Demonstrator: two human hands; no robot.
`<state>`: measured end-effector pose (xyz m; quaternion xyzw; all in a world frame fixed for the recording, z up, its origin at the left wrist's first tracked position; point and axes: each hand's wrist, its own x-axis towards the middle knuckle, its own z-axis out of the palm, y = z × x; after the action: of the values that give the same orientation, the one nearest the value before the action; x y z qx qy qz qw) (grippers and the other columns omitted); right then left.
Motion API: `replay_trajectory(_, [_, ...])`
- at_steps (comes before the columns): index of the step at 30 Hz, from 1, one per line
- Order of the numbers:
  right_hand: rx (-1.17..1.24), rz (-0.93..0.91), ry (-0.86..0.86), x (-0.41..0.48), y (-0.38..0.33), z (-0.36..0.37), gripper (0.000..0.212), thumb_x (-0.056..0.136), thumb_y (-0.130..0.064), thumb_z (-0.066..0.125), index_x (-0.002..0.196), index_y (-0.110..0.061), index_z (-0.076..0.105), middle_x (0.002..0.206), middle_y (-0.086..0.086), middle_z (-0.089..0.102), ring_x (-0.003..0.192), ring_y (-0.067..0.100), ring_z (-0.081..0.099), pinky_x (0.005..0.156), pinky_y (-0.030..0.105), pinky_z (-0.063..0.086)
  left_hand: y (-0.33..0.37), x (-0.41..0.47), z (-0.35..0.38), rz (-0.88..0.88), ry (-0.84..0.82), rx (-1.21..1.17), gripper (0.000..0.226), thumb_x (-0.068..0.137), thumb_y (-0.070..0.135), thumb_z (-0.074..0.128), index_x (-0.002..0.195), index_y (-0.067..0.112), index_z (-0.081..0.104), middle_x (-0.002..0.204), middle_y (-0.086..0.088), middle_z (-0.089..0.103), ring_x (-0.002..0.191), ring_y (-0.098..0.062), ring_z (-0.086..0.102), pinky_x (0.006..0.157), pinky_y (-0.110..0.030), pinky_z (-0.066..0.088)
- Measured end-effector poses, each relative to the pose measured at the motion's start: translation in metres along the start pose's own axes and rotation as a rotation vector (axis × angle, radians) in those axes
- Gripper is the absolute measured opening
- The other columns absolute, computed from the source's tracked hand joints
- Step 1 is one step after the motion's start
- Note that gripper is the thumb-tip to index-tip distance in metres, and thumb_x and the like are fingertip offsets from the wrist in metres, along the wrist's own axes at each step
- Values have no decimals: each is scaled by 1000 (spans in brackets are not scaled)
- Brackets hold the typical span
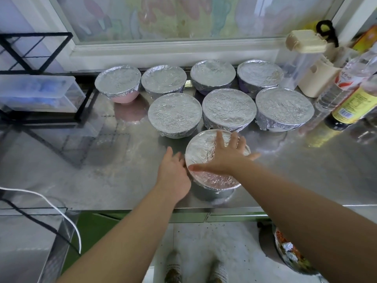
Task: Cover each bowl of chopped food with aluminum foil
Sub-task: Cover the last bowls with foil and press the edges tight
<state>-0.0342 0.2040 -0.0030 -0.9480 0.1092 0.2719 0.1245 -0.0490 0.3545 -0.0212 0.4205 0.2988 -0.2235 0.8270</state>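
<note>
**Eighth bowl gets its lid: the wrapping looks all but done**

Here we are at the steel tabletop (98,176), and the front bowl (214,190) sits close to the near edge, already capped in aluminum foil (201,149). The right hand (225,158) lies flat across the top, fingers spread wide and straight, palm pressing the sheet down, holding nothing. The left hand (173,173) is tucked against the bowl's left flank at the rim. Its fingertips are hidden against the foil there, so I cannot tell whether that grip is pinching the edge or merely pushing it in.

Behind, look at the line-up: seven wrapped bowls (228,107), four along the window ledge and three in front of them, every one skinned tight. The far-left pink bowl (123,99) shows its base below the foil skirt.

My read on progress: no open bowl shows anywhere, no chopped food is on view, and no foil roll is in sight. That makes eight of eight covered, with this last one in its smoothing stage. What remains appears to be crimping the skirt snug around the front bowl's side, and perhaps sliding it back to join the others.

Off to the right stand a yellow-labelled bottle (353,103) and a clear bottle (344,78), well apart from the work.
</note>
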Motion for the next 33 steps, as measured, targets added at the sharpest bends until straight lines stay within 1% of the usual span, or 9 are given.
replay_trajectory(3, [-33, -41, 55, 0, -2, -4, 151, 46, -106, 47, 154, -34, -30, 161, 16, -35, 149, 42, -28, 106, 84, -7, -1, -3, -11, 13, 86, -89, 45, 105, 35, 43, 144, 13, 47, 148, -8, 52, 130, -25, 53, 107, -39, 39])
replay_trajectory(5, [-85, -153, 81, 5, -5, -7, 147, 48, -104, 50, 154, -38, -28, 162, 11, -35, 148, 43, -29, 106, 83, -6, -12, -12, -18, 6, 227, -34, 23, 104, 20, 49, 123, 10, 58, 124, -7, 65, 113, -23, 60, 97, -39, 45])
replay_trajectory(7, [-120, -225, 50, 11, -8, -9, 144, 50, -102, 55, 155, -43, -24, 165, 6, -30, 148, 42, -29, 107, 84, -4, -27, -24, -23, -68, 307, 1, 9, 102, 10, 53, 106, 6, 59, 96, -8, 63, 91, -21, 61, 89, -39, 52])
replay_trajectory(9, [-150, -236, 15, 16, -8, -9, 143, 49, -101, 57, 156, -45, -20, 166, 3, -27, 149, 42, -28, 106, 85, -3, -36, -35, -22, -150, 288, 20, 9, 98, 0, 52, 103, 3, 59, 86, -10, 59, 79, -20, 59, 76, -36, 55])
replay_trajectory(12, [-159, -229, 10, 18, -7, -8, 142, 49, -101, 58, 156, -46, -17, 167, 3, -25, 150, 42, -25, 105, 85, -3, -37, -39, -15, -132, 166, 179, 25, 92, -12, 49, 103, 7, 61, 92, -10, 63, 82, -18, 61, 75, -32, 55])
replay_trajectory(14, [-158, -225, 19, 18, -7, -7, 142, 48, -101, 58, 156, -47, -17, 167, 2, -25, 151, 42, -24, 105, 85, -3, -35, -37, -13, -19, 138, 375, 25, 90, -12, 56, 100, 10, 60, 100, -8, 67, 89, -18, 65, 77, -30, 58])
replay_trajectory(19, [-149, -224, 34, 16, -7, -4, 143, 46, -103, 55, 156, -47, -17, 167, 0, -25, 151, 40, -24, 107, 83, -4, -37, -30, -28, 270, 125, 839, 25, 83, 12, 75, 101, 19, 60, 94, 5, 71, 90, -17, 71, 86, -45, 59])
replay_trajectory(26, [-158, -224, 26, 18, -7, -4, 141, 49, -102, 56, 154, -48, -21, 167, 1, -26, 151, 41, -25, 107, 83, -4, -35, -21, -39, 393, 86, 895, 15, 85, 12, 74, 97, 19, 66, 88, 7, 74, 80, -4, 68, 79, -29, 56])
replay_trajectory(33, [-158, -226, 29, 19, -7, -2, 141, 48, -103, 54, 154, -48, -22, 167, 1, -27, 150, 42, -25, 107, 84, -5, -20, -9, -51, 466, 28, 1061, 4, 88, 17, 75, 87, 21, 73, 81, 1, 72, 77, -13, 66, 77, -23, 52])
